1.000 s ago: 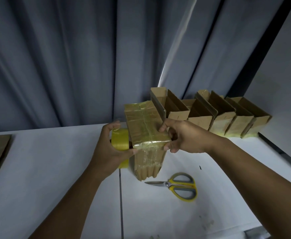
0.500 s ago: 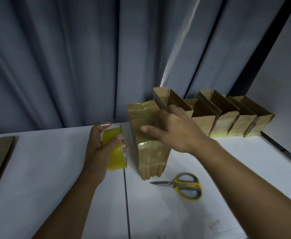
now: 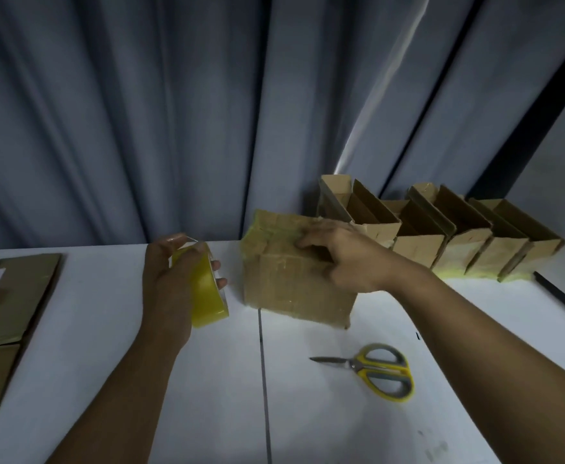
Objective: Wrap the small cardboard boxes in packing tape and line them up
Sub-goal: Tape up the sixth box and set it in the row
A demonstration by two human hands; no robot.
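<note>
- left hand (image 3: 170,289): fingers curled round the yellow tape roll (image 3: 207,293), thumb on the far rim, fingertips showing on the right side; roll held on edge, up off the table (image 3: 308,423)
- right hand (image 3: 348,259): on the taped box (image 3: 291,293), fingers laid across its top, thumb down on the near face; motion blur here, so it reads as a grip but I can't confirm how tight
- taped box: mid-table just right of the tape roll and apart from it, long side toward the camera, bottom on or very close to the tabletop, yellowish tape bunched at its left end
- open boxes (image 3: 422,249): row standing along the back edge against the curtain (image 3: 174,112), tops open, yellow tape at their bases; the leftmost sits just behind the right hand
- scissors (image 3: 380,371): yellow and grey handles, closed, flat on the table in front of the taped box, tips pointing left
- flat cardboard (image 3: 16,296): far left of the table, a white label on it
</note>
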